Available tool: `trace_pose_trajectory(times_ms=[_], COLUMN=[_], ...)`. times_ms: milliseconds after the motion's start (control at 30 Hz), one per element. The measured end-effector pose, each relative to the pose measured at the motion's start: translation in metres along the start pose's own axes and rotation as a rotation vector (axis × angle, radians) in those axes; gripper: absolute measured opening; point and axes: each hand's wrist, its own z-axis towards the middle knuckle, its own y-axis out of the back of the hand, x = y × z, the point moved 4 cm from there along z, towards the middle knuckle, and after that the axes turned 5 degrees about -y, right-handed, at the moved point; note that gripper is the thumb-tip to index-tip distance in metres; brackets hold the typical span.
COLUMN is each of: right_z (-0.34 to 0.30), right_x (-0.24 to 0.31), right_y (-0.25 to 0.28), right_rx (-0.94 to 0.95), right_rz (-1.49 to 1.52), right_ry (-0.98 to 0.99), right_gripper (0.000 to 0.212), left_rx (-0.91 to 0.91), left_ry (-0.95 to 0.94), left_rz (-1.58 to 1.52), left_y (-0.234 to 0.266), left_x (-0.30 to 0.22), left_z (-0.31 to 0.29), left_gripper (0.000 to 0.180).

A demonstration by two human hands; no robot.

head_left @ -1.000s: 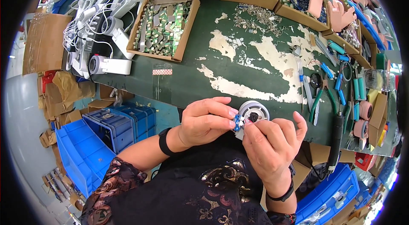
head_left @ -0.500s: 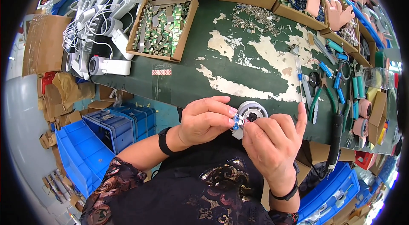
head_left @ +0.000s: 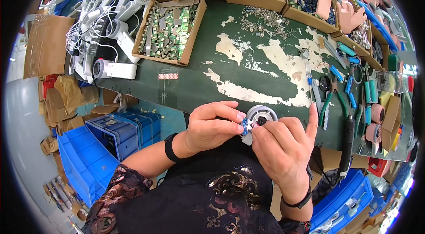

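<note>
Just over the near edge of the bench, my left hand [head_left: 216, 124] pinches a small blue circuit board [head_left: 245, 126] between thumb and fingertips. Beside the board is a round white and grey fan housing [head_left: 262, 112] with a black hub in its middle. My right hand [head_left: 285, 147] is closed at the housing's near side, thumb and index finger pressed together where the board meets it. One finger of that hand points up and away. What lies between the right fingertips is too small and covered to make out.
The green bench [head_left: 199, 79] has worn white patches. A carton of small green boards [head_left: 170, 30] stands at the left, near white handheld fans [head_left: 115, 69]. Loose screws [head_left: 265, 21] lie at the back. Green-handled pliers [head_left: 334, 96], a black electric screwdriver [head_left: 348, 145] and blue battery cells [head_left: 349, 85] lie right.
Both hands stay in nearly the same place. The right fingertips have shifted slightly against the board and housing.
</note>
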Motion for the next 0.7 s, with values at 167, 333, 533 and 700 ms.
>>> trace_pose_trajectory(times_ms=[167,333,533,700], right_z=[-0.001,-0.001,0.0,0.0], right_x=[-0.004,-0.008,-0.009,-0.009], right_y=[-0.005,-0.008,-0.01,-0.01], right_rx=[-0.011,-0.023,-0.033,-0.045], right_rz=[0.031,0.06,0.099,0.117], right_ry=[0.034,0.049,0.055,0.075], right_gripper=[0.011,0.014,0.017,0.018], left_rx=[0.017,0.023,0.012,0.005], left_ry=[0.023,0.021,0.012,0.022], left_rz=[-0.026,-0.031,-0.031,-0.025], left_y=[0.001,0.0,0.001,0.002], left_x=[0.0,0.001,0.0,-0.001], left_z=[0.0,0.001,0.003,0.004], left_gripper=[0.017,0.017,0.017,0.016])
